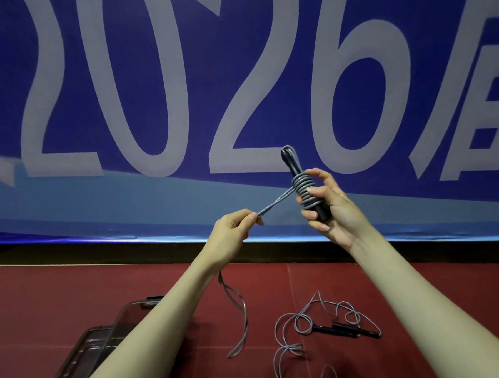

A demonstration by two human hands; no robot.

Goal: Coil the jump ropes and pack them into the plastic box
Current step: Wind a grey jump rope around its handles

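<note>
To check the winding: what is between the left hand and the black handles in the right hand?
In the head view, a taut doubled grey cord runs between the left hand and the handles.

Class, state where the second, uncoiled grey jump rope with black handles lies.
In the head view, the uncoiled grey jump rope lies on the red floor, lower right of centre, under the right forearm.

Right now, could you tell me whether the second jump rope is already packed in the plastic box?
No, the second rope lies loose on the red floor, to the right of the box.
</note>
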